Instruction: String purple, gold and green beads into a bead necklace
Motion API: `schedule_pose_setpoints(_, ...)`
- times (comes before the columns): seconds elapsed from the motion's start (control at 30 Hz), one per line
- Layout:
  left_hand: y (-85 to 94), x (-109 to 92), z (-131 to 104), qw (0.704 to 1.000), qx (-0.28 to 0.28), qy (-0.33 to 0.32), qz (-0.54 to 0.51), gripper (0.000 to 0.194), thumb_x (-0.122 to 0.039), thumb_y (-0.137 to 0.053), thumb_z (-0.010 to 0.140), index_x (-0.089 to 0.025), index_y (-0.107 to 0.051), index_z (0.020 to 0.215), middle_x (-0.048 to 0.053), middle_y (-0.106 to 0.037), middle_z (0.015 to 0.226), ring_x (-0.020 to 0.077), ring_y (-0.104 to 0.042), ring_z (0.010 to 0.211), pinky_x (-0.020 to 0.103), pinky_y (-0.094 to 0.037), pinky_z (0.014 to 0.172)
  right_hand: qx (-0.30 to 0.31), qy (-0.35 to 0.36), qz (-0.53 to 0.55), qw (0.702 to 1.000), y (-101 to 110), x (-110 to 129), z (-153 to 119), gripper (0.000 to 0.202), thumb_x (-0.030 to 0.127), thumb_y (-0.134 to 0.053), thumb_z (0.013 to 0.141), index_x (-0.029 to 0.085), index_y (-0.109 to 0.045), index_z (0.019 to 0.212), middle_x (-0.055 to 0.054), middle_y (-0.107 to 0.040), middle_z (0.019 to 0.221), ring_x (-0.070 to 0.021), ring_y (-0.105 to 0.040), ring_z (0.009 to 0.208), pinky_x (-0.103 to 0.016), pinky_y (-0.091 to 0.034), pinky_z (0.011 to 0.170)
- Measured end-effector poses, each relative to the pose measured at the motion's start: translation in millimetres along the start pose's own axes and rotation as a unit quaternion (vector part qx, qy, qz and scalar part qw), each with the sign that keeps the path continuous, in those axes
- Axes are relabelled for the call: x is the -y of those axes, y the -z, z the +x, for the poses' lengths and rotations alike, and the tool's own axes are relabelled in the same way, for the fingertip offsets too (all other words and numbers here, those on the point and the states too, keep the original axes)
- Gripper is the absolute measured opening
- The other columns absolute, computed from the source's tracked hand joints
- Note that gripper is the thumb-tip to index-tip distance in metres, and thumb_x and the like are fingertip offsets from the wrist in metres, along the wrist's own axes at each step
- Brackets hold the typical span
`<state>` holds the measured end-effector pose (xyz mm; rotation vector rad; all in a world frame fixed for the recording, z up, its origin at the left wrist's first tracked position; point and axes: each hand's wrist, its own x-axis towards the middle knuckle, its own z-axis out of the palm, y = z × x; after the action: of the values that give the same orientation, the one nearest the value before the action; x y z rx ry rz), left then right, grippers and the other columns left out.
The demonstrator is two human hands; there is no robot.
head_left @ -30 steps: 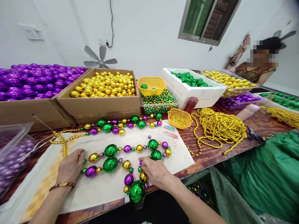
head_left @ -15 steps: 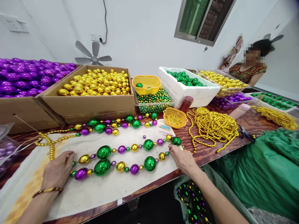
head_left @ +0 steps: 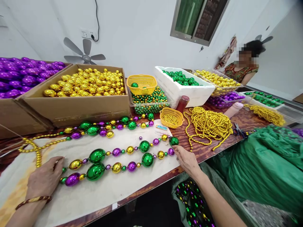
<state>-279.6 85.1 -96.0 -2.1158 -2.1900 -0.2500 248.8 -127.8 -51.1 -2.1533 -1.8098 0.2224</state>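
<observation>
My right hand point(head_left: 188, 161) has a narrow grip on the strand point(head_left: 96, 171) at its right end, right of the frame's centre, near the table's point(head_left: 203, 152) front edge. My left hand point(head_left: 44, 179) is at the strand's left end, lower left; I cannot tell if its curled fingers hold it. The strand lies in two rows on the cloth point(head_left: 106, 195). Below them, bare cloth gives open room until the edge. Above, another strand point(head_left: 92, 130) leaves only a narrow strip before the gold box point(head_left: 99, 110).
</observation>
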Motion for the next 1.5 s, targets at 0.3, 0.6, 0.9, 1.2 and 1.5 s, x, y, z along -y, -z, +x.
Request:
schedule_pose_setpoints(0.3, -13.6, 13.6, 3.3, 0.999, -0.016, -0.013, -0.026, 0.039, -0.047, -0.031, 0.093, -0.023, -0.06, 0.104, 0.007, -0.071, 0.089, 0.0236, -0.062, 0.069, 0.028, -0.041, 0.061, -0.014, 0.014, -0.024, 1.0, 9.5, 2.2, 9.1, 0.028, 0.024, -0.036, 0.099, 0.024, -0.062, 0.107, -0.001, -0.072, 0.083, -0.0175, -0.069, 0.078, -0.025, -0.046, 0.068)
schedule_pose_setpoints(0.6, 1.8, 4.0, -2.9, 1.0, 0.002, -0.015, -0.024, 0.041, -0.044, -0.032, 0.094, -0.018, -0.06, 0.109, 0.013, -0.072, 0.098, 0.0263, -0.065, 0.078, 0.03, -0.044, 0.069, 0.001, 0.059, -0.107, 0.992, 20.5, 40.6, 96.1, 0.023, 0.032, -0.051, 0.098, 0.017, -0.063, 0.11, -0.008, -0.063, 0.115, -0.0214, -0.062, 0.102, -0.042, -0.05, 0.088)
schedule_pose_setpoints(0.9, -3.8, 7.7, -1.2, 0.999, -0.009, -0.017, -0.035, 0.041, -0.046, -0.033, 0.094, -0.02, -0.061, 0.108, 0.011, -0.073, 0.094, 0.0258, -0.065, 0.078, 0.031, -0.045, 0.069, 0.099, 0.099, -0.185, 0.973, -12.1, 75.4, 156.4, 0.028, 0.03, -0.059, 0.095, 0.015, -0.059, 0.119, -0.008, -0.062, 0.119, -0.0228, -0.063, 0.102, -0.044, -0.053, 0.086)
schedule_pose_setpoints(1.2, 4.3, 0.3, -6.9, 0.999, -0.003, -0.018, -0.046, 0.04, -0.043, -0.036, 0.093, -0.016, -0.062, 0.109, 0.014, -0.072, 0.095, 0.0273, -0.065, 0.082, 0.033, -0.045, 0.072, 0.204, 0.147, -0.166, 0.953, -13.3, 124.6, 175.4, 0.03, 0.033, -0.059, 0.095, 0.016, -0.059, 0.12, -0.009, -0.062, 0.119, -0.0225, -0.063, 0.1, -0.043, -0.054, 0.085)
schedule_pose_setpoints(1.5, 0.1, 3.7, -7.4, 0.997, -0.019, -0.034, -0.065, 0.037, -0.041, -0.039, 0.092, -0.016, -0.062, 0.107, 0.014, -0.071, 0.094, 0.0293, -0.066, 0.083, 0.036, -0.047, 0.073, 0.195, 0.161, -0.153, 0.955, -23.4, 165.3, 193.6, 0.031, 0.031, -0.059, 0.095, 0.016, -0.058, 0.121, -0.009, -0.061, 0.12, -0.0228, -0.063, 0.101, -0.043, -0.054, 0.085)
